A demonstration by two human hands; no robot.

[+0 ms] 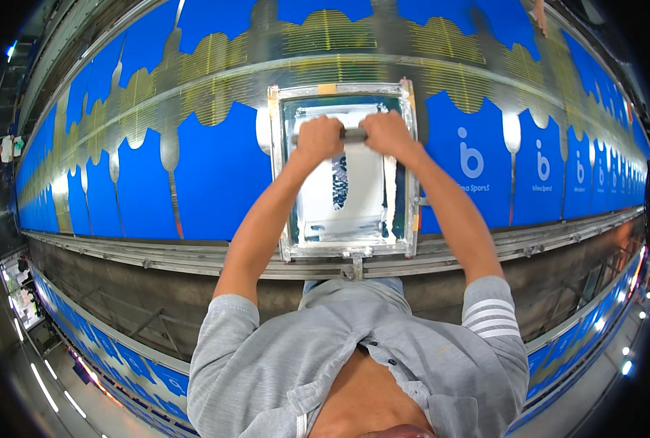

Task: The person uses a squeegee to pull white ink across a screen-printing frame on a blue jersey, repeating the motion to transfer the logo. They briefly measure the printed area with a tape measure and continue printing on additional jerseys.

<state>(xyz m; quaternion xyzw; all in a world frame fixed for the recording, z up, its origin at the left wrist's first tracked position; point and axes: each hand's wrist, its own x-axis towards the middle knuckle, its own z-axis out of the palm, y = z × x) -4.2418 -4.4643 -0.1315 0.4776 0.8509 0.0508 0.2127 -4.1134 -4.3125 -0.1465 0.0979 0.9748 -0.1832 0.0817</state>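
A screen-printing frame [412, 175] with pale, ink-smeared edges lies over the blue fabric on the long table in front of me. White ink coats much of its mesh [365, 191], and a dark, speckled strip shows near the middle. Across the upper part of the screen runs a squeegee [353, 135], seen as a dark bar between my hands. Its left end is wrapped by the fingers of my left hand [320, 138], its right end by those of my right hand [388, 134]. The squeegee's lower edge is hidden.
Blue fabric pieces [219, 179] line the table, with white logos [470, 155] on those to the right. A metal rail [172, 250] follows the near edge, where a clamp [350, 271] sits. Another person's hand [540, 16] shows at the far right edge.
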